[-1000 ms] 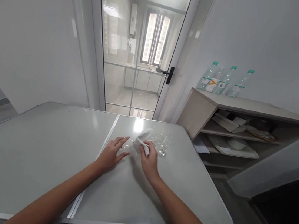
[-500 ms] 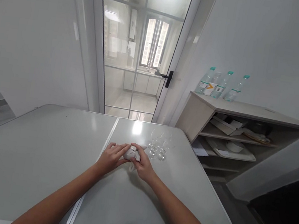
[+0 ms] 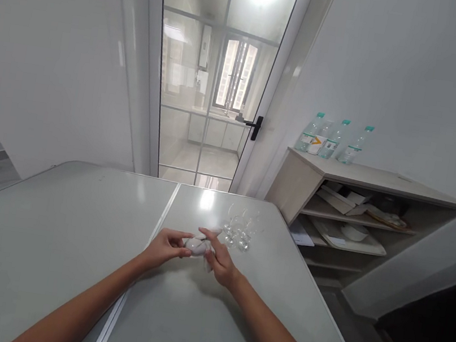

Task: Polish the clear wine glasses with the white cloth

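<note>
Between my hands, just above the table, is a small rounded glass (image 3: 196, 247) that looks shiny and whitish. My left hand (image 3: 162, 250) pinches its left side between thumb and fingers. A white cloth (image 3: 209, 263) is bunched in my right hand (image 3: 221, 261), whose thumb and fingers close over it against the right side of the glass. Part of the cloth hangs below, and some sticks out beyond my right fingers. Several clear glasses (image 3: 239, 235) are grouped on the table just past my right hand; their outlines are faint.
The pale table (image 3: 49, 247) has a metal seam (image 3: 166, 207) left of my hands. Behind it stands a glass door (image 3: 210, 105) with a black handle (image 3: 255, 128). At right, a wooden shelf unit (image 3: 289, 186) bears plastic bottles (image 3: 332, 141) on top and trays inside.
My hands have shifted slightly; the fingers of my left hand no longer lie over the top but pinch the side, so more of the glass shows. The view has tilted up a little.
</note>
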A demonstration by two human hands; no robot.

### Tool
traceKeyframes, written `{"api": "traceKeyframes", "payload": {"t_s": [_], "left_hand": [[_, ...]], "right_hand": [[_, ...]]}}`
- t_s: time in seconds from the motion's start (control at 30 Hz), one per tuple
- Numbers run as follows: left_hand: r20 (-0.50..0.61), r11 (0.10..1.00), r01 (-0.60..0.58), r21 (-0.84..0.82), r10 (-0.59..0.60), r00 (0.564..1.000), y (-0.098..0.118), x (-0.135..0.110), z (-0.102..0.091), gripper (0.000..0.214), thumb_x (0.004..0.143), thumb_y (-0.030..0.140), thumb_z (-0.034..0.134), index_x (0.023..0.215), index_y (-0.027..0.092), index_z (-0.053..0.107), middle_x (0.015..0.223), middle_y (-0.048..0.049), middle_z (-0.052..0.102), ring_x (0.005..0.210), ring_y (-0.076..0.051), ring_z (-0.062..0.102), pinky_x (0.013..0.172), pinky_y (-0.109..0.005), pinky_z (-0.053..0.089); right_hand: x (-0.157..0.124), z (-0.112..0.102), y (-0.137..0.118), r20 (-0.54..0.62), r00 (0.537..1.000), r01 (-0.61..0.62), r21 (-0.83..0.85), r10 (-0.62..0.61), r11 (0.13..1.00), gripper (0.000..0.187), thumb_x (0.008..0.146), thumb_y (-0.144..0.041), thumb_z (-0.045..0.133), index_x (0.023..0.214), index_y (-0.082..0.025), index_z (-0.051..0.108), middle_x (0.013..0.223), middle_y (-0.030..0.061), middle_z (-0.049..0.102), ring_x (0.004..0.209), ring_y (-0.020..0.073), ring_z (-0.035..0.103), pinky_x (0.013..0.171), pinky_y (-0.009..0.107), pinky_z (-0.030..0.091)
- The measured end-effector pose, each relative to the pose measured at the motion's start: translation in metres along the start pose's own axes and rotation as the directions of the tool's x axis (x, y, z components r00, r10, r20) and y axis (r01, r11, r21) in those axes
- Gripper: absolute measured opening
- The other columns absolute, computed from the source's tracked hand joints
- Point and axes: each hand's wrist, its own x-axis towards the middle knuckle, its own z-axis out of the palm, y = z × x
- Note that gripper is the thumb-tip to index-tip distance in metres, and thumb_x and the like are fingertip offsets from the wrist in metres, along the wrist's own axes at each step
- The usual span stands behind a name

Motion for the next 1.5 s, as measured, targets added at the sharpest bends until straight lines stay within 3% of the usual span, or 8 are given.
{"api": "traceKeyframes", "payload": {"t_s": [0.13,0.3,0.5,0.67,0.87,1.07,1.27,1.5], "left_hand": [[-0.077,0.993,-0.099,0.063,0.103,0.992,-0.004,-0.002,-0.005,0.055,0.078,0.05,0.084,0.121,0.017,0.078,0.06,0.0011,0.064,0.049,-0.008,0.045,0.05,-0.023,0.038],[0.003,0.639,-0.436,0.634,0.561,0.827,-0.02,-0.004,-0.017,0.048,0.088,0.048,0.077,0.13,0.025,0.072,0.068,0.0001,0.071,0.055,-0.01,0.057,0.059,-0.023,0.045],[0.218,0.336,-0.519,0.785,0.635,0.741,-0.023,-0.005,-0.021,0.045,0.097,0.039,0.067,0.14,0.025,0.064,0.077,-0.0037,0.074,0.063,-0.014,0.067,0.065,-0.024,0.049],[0.025,0.604,-0.452,0.656,0.581,0.814,-0.023,-0.01,-0.015,0.05,0.09,0.045,0.075,0.136,0.025,0.068,0.067,0.0,0.069,0.056,-0.011,0.058,0.06,-0.023,0.047],[-0.015,0.987,-0.122,0.104,0.124,0.992,-0.017,-0.003,-0.015,0.053,0.08,0.047,0.083,0.123,0.018,0.077,0.062,0.0017,0.061,0.053,-0.009,0.047,0.053,-0.023,0.041],[-0.077,0.896,-0.265,0.356,0.31,0.947,-0.021,-0.007,-0.017,0.052,0.084,0.049,0.08,0.129,0.024,0.074,0.065,0.0019,0.066,0.052,-0.009,0.049,0.055,-0.022,0.042],[0.041,0.472,-0.416,0.777,0.621,0.782,-0.027,-0.006,-0.004,0.047,0.095,0.041,0.07,0.138,0.023,0.067,0.069,-0.0023,0.072,0.06,-0.013,0.063,0.062,-0.023,0.045],[-0.1,0.886,-0.239,0.398,0.301,0.948,-0.022,0.0,0.004,0.053,0.087,0.051,0.076,0.13,0.02,0.073,0.064,0.0011,0.066,0.053,-0.009,0.048,0.058,-0.022,0.038]], "right_hand": [[0.0,0.001,-0.008,0.08,0.989,0.126,-0.061,-0.121,0.99,0.056,0.104,-0.055,0.042,0.152,-0.028,0.05,0.134,0.0108,0.063,0.12,0.0313,0.056,0.108,0.045,0.04],[0.009,0.01,-0.013,-0.038,0.973,-0.204,0.321,0.228,0.925,0.056,0.099,-0.056,0.052,0.148,-0.032,0.052,0.127,0.0053,0.063,0.113,0.0265,0.06,0.1,0.037,0.044],[0.017,0.02,-0.007,-0.047,0.852,-0.367,0.659,0.522,0.657,0.081,0.081,-0.058,0.071,0.151,-0.029,0.044,0.095,0.0005,0.06,0.083,0.02,0.059,0.076,0.027,0.047],[0.013,0.017,-0.012,-0.122,0.939,-0.231,0.473,0.322,0.85,0.068,0.09,-0.064,0.062,0.148,-0.031,0.051,0.11,0.0035,0.063,0.101,0.0247,0.059,0.092,0.033,0.046],[0.009,0.005,-0.012,-0.018,0.999,-0.045,-0.009,0.045,0.999,0.049,0.104,-0.051,0.043,0.147,-0.028,0.053,0.112,0.0064,0.066,0.097,0.0253,0.056,0.096,0.04,0.042],[0.01,-0.001,-0.008,0.062,0.996,0.075,-0.192,-0.064,0.979,0.042,0.105,-0.038,0.042,0.143,-0.029,0.056,0.12,0.0085,0.068,0.099,0.0266,0.058,0.104,0.047,0.036],[0.014,0.01,0.01,-0.148,0.928,-0.249,0.436,0.342,0.865,0.049,0.099,-0.056,0.051,0.138,-0.027,0.054,0.1,0.0027,0.061,0.087,0.0217,0.057,0.081,0.032,0.045],[0.016,0.016,0.011,-0.168,0.961,-0.155,0.33,0.22,0.931,0.051,0.1,-0.06,0.051,0.139,-0.029,0.059,0.11,0.003,0.061,0.097,0.0223,0.056,0.091,0.032,0.044]]}}
